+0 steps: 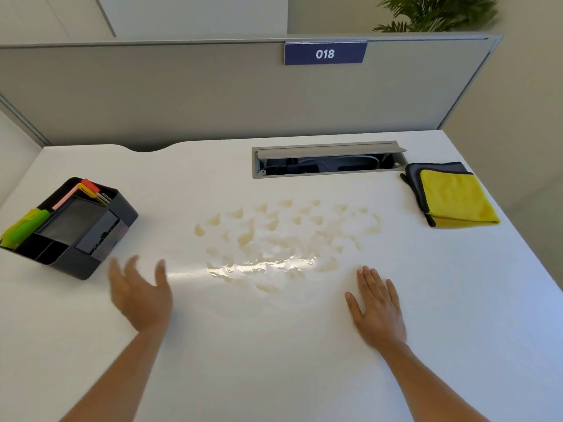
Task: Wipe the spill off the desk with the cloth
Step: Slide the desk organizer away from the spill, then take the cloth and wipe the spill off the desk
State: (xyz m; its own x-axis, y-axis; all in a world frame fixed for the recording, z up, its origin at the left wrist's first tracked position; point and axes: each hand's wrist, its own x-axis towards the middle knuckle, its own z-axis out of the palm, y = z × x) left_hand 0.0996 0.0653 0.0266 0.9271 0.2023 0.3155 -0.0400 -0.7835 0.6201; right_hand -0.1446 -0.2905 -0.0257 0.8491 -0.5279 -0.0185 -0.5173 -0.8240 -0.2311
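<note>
A pale brown spill (274,242) of many small puddles spreads across the middle of the white desk (274,354). A folded yellow and grey cloth (455,197) lies at the desk's right side, beyond the spill. My left hand (138,295) hovers open, palm turned inward, left of the spill and holds nothing. My right hand (377,307) lies flat, fingers apart, just right of the spill's near edge, well short of the cloth.
A black desk organiser (76,229) with markers and pens stands at the left. An open cable hatch (327,161) is set in the desk behind the spill. A grey partition (182,92) with a "018" label closes the back.
</note>
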